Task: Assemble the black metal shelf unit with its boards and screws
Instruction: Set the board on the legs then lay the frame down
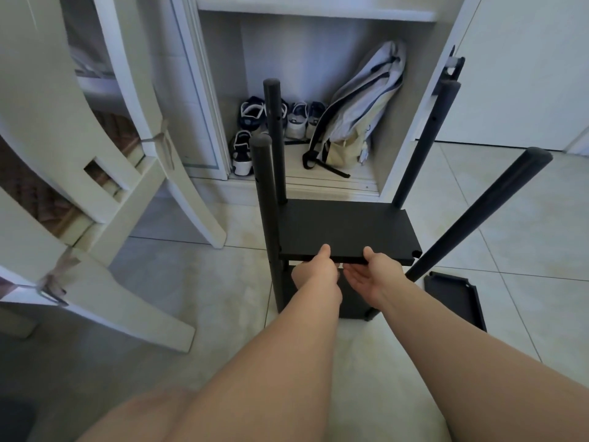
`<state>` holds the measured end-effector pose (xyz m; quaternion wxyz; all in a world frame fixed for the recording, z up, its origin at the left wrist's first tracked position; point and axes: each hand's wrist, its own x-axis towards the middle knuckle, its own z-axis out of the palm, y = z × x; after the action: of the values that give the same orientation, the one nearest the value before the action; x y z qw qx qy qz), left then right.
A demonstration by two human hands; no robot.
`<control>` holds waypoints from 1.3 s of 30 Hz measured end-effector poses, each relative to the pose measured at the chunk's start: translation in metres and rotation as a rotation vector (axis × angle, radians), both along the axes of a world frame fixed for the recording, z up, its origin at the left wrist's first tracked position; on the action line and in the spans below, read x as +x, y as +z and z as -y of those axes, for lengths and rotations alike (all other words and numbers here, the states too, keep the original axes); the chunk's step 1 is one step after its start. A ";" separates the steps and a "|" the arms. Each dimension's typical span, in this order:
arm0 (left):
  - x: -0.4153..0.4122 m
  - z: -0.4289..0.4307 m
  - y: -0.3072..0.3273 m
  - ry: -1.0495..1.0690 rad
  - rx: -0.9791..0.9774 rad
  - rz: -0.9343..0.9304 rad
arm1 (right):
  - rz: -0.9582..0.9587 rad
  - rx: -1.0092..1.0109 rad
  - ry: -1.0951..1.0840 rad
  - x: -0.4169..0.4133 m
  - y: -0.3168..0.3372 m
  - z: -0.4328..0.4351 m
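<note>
**Item: shelf unit, part-built, on tiled floor [223,282].**

- Black shelf board [347,231]: held level about halfway up the frame, between four black posts. Its far edge lies against the two far posts.
- Left hand [318,269]: grasps the board's near edge, thumb on top, fingers underneath.
- Right hand [373,272]: just beside the left, palm up under the same edge, thumb pressed on top; it pinches the board.
- Near-left post [264,212] and far-left post [274,138]: upright, at the board's left corners.
- Far-right post [424,145]: leans slightly right.
- Near-right post [478,218]: tilts well out to the right, and the board's near-right corner notch appears not to be seated on it.
- Spare board [455,298]: flat on the floor, right of the frame.
- Surroundings: white chair [105,173] on the left; backpack [360,113] and shoes [255,122] in the open cabinet beyond.

**Step in hand (judged):** setting the board at its level.

**Handling notes:**
- Both hands sit close together mid-edge, so the board may rock. A wider grip should steady it.
- Pull the splayed near-right post into its notch.
- Line each corner up with the post holes and keep the board level before any screw goes in.
- No screws are visible here.
</note>
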<state>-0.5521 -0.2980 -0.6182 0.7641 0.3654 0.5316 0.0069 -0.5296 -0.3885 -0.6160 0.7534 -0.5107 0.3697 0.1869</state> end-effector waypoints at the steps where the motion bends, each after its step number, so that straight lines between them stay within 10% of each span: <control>1: 0.000 0.000 -0.002 -0.001 -0.004 -0.002 | -0.005 -0.002 0.000 -0.001 -0.002 0.000; 10: -0.015 -0.013 -0.014 -0.188 -0.002 -0.029 | -0.003 0.040 0.037 -0.004 -0.012 0.010; 15: -0.028 -0.057 -0.031 -0.382 0.734 -0.226 | 0.006 0.079 0.048 -0.006 -0.013 0.012; 22: -0.011 -0.085 -0.042 -0.477 0.693 0.193 | 0.018 0.087 0.059 -0.007 -0.018 0.016; 39: 0.010 -0.066 -0.025 -0.274 0.825 0.166 | -0.059 0.094 0.171 0.008 0.005 0.022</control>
<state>-0.5423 -0.2318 -0.6429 0.5883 0.7050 0.3680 0.1463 -0.5212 -0.4109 -0.6110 0.7465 -0.4988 0.3378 0.2826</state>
